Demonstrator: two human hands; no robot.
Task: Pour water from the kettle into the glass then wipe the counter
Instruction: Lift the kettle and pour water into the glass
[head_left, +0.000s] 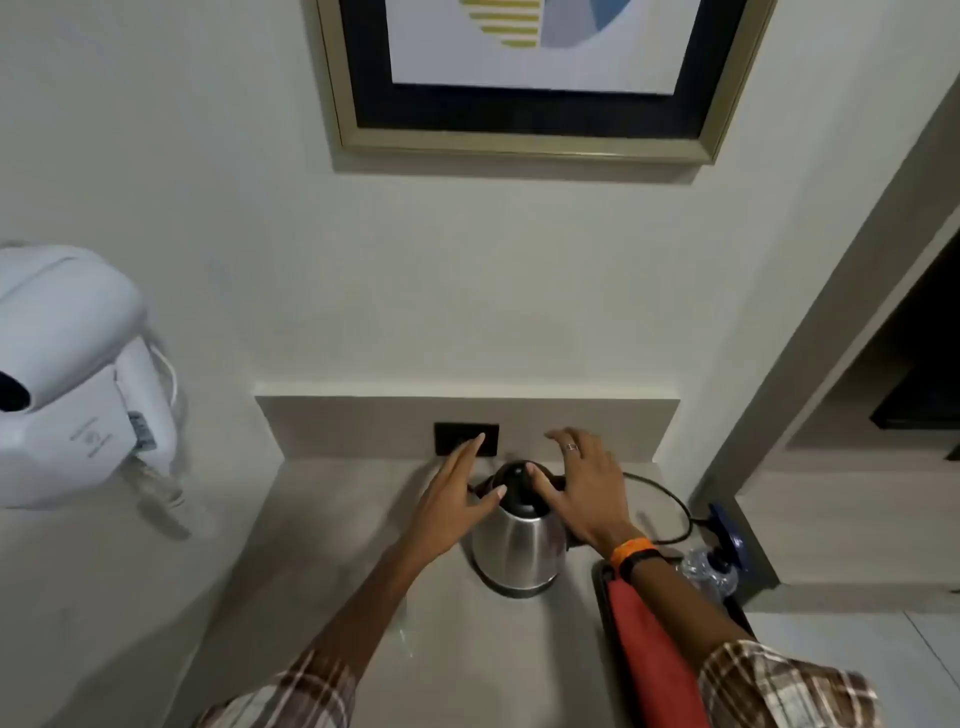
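Nearest us, our checked sleeves (779, 686) are reaching forward over the pale surface (322, 545). By our right forearm a dark tray (605, 597) is sitting at the surface's right edge, carrying a folded red cloth (649, 654) and a clear plastic bottle (709, 569) with a blue cap. Farther on, the steel kettle (519, 545) is standing upright mid-surface, its black cord (670, 499) looping off to the right. Our left hand (457, 499) is hovering spread open at the kettle's left side, thumb nearing the black lid. Our right hand (582, 488), fingers splayed wide, is resting its thumb on that lid, gripping nothing. Behind the hands a black wall socket (452, 434) is sitting in the backsplash. A white wall-mounted hair dryer (78, 384) is hanging at left, a framed picture (530, 78) above.
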